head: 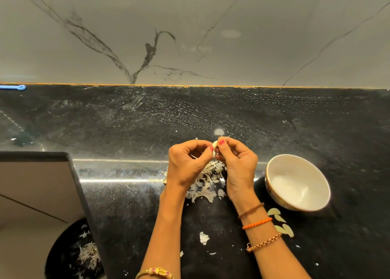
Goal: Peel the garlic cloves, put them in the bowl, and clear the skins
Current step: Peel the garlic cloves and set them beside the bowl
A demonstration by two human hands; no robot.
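Bowl (297, 182) right, skins (207, 179) beneath
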